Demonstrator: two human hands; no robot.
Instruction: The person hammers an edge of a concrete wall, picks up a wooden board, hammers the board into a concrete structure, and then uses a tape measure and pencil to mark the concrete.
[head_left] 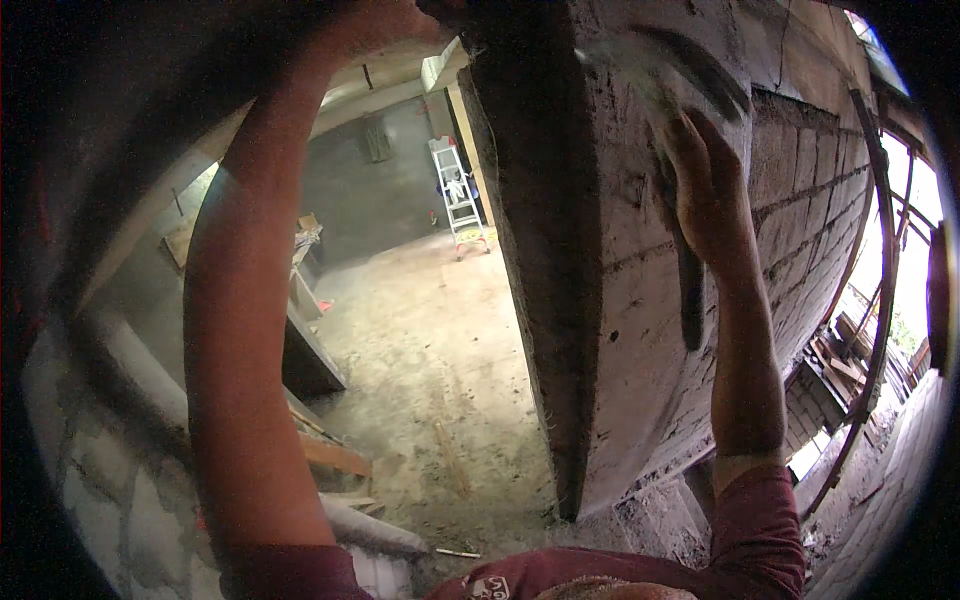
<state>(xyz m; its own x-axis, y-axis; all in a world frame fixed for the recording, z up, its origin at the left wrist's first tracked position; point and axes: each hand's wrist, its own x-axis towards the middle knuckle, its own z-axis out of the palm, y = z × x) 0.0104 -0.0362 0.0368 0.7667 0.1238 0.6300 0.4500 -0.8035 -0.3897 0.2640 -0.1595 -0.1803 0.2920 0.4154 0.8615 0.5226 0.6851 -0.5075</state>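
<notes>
My right hand (705, 165) is closed on what looks like a plastering trowel (692, 300), held against the rough grey face of a wall (640, 370). Motion smears the tool and the fingers, so its full outline does not show. A dark, curved blurred shape (700, 65) lies just above that hand. Raised high, my left arm crosses the left side of the view. My left hand (395, 22) is at the top edge, close to a dark thing by the wall's end; its fingers are lost in shadow.
Beyond the wall's dark end face (540, 250) lies a room with a dusty floor (420, 330) and a stepladder (458, 195). Boards (335, 455) lie at lower left. Block courses (800, 210) continue right, near a curved dark bar (885, 270) and stacked debris (840, 360).
</notes>
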